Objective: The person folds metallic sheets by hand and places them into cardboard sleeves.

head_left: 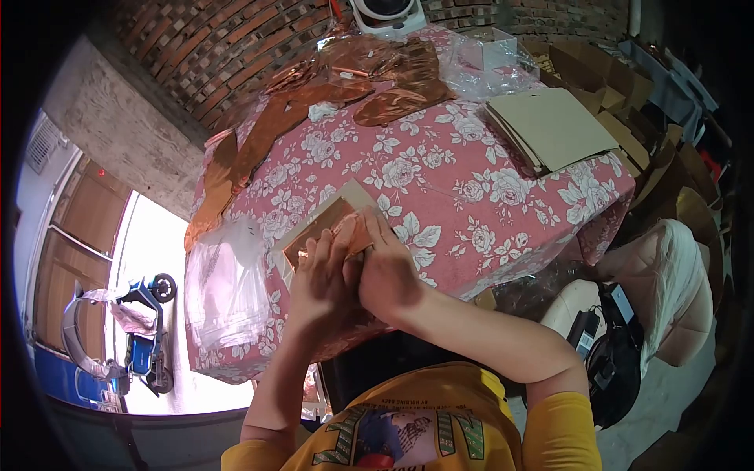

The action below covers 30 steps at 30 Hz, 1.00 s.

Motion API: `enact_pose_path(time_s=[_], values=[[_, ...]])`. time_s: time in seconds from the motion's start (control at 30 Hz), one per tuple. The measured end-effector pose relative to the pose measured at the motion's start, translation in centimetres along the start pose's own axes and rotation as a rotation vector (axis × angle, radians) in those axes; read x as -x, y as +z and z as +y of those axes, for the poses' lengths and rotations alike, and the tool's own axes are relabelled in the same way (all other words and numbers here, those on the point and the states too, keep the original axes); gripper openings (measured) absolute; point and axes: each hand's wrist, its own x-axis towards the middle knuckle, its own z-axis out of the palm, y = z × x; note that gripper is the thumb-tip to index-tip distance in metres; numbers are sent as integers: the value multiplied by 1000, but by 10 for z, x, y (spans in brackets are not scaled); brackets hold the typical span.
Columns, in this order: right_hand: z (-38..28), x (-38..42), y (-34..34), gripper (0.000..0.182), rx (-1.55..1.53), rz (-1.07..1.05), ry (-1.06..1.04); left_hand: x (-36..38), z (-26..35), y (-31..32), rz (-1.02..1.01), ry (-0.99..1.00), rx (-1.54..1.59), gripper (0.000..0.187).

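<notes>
My two hands meet over a pale cardboard sheet [357, 196] near the table's front edge. On this sheet lies a folded piece of shiny copper-brown stocking [323, 222]. My left hand [323, 267] presses the stocking with its fingers bent over it. Close against it, my right hand [386, 263] has its fingers pressed together at the stocking's right side. Part of the stocking shows between the hands; the thumbs are mostly hidden. More brown stockings [271, 129] lie spread along the far and left parts of the table.
A pink flowered cloth [393, 173] covers the table. A stack of cardboard sheets [554, 129] lies at the right, clear plastic bags [228, 286] at the left edge. A white device [389, 16] stands at the back. Open cartons [589, 74] and a chair [667, 290] are at the right.
</notes>
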Motion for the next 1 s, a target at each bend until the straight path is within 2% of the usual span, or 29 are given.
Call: enact_pose_path(time_s=[0.23,0.27,0.43,0.67,0.77,0.83,0.9,0.93,1.0], values=[[20,-2,5,56,1013,153,-501,3,-9,13,80,65,-149,55],[19,-2,5,56,1013,154,-500,3,-8,12,67,57,-152,55],[3,2,-2,54,-118,-169,-32,2,-6,11,61,52,-152,55],[-1,-2,-18,50,-42,-192,-74,6,-16,18,123,120,-122,55],[0,-8,-30,49,35,-230,-169,7,-8,12,147,114,-119,53],[-4,-15,-43,57,22,-412,-120,3,-7,6,150,71,-86,51],[-8,-24,-53,66,20,-598,-80,-2,-17,-1,-39,102,-72,46],[-10,-27,-55,70,23,-689,-59,-3,-12,-10,-40,89,-44,41],[-9,-26,-51,77,131,-699,-142,-10,-7,-27,-41,108,12,39]])
